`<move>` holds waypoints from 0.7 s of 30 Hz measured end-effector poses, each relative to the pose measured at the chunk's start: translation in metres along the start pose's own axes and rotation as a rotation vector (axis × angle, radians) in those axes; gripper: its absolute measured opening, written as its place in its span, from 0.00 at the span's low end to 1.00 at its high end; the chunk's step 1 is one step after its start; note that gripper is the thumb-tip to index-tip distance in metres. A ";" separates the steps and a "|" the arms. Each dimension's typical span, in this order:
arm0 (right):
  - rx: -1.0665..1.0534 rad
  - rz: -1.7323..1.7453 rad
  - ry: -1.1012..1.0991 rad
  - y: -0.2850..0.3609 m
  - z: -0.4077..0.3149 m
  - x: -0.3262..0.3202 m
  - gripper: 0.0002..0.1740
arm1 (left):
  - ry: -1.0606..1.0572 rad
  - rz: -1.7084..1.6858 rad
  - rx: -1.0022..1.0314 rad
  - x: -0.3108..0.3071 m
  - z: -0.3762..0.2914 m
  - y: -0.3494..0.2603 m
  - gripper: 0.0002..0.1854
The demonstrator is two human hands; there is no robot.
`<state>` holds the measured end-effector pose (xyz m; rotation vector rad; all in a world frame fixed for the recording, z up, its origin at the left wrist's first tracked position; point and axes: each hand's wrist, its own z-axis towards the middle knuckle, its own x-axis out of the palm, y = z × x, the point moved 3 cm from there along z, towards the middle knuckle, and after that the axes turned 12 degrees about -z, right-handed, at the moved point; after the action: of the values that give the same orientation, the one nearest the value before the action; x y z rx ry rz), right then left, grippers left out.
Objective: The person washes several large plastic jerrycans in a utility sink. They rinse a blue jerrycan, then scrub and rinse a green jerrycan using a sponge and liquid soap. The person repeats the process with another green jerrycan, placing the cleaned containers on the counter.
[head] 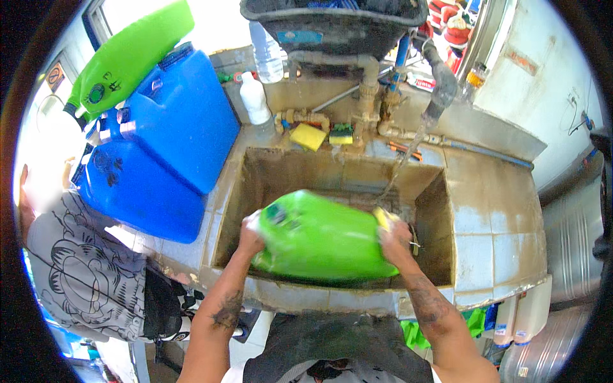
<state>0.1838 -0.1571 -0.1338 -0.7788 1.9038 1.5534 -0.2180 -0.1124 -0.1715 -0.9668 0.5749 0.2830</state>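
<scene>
A green plastic jerrycan lies on its side over the tiled sink basin, slightly blurred. My left hand grips its left end, where soapy foam shows. At its right end, my right hand presses a yellow sponge against the plastic. Water runs from a dark hose into the basin behind the jerrycan. On the ledge behind the basin rest a yellow sponge, a yellow-and-green scouring sponge and an orange-and-black tool.
Blue jerrycans and another green jerrycan stand at the left, beside a person in a grey printed shirt. A white bottle, clear bottle, black tub and pipes are behind the basin.
</scene>
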 end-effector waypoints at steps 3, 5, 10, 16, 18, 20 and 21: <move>-0.379 -0.182 -0.301 0.117 -0.023 -0.014 0.28 | 0.048 0.123 -0.158 0.033 0.032 -0.075 0.32; -0.613 0.026 -0.456 0.103 -0.024 -0.013 0.28 | 0.001 0.056 0.024 0.029 0.012 -0.068 0.26; -0.116 0.024 0.038 -0.060 0.003 0.019 0.25 | -0.141 -0.507 -0.474 -0.006 -0.012 -0.036 0.11; -0.491 0.144 -0.064 0.054 0.110 0.065 0.19 | -0.098 -0.188 -0.049 0.022 0.063 -0.076 0.17; -0.390 0.152 -0.304 -0.034 0.124 0.123 0.20 | 0.084 -0.141 -0.152 -0.003 0.053 -0.065 0.17; -0.283 0.302 -0.345 -0.072 0.102 0.170 0.23 | -0.147 -0.659 -0.694 -0.039 0.030 -0.021 0.13; -0.356 0.289 -0.260 -0.043 0.064 0.174 0.25 | -0.118 -0.775 -0.895 -0.042 0.027 -0.015 0.12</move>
<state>0.1009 -0.1172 -0.3006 -0.4231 1.6235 2.0979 -0.2368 -0.0972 -0.1250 -1.9354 -0.1045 -0.1291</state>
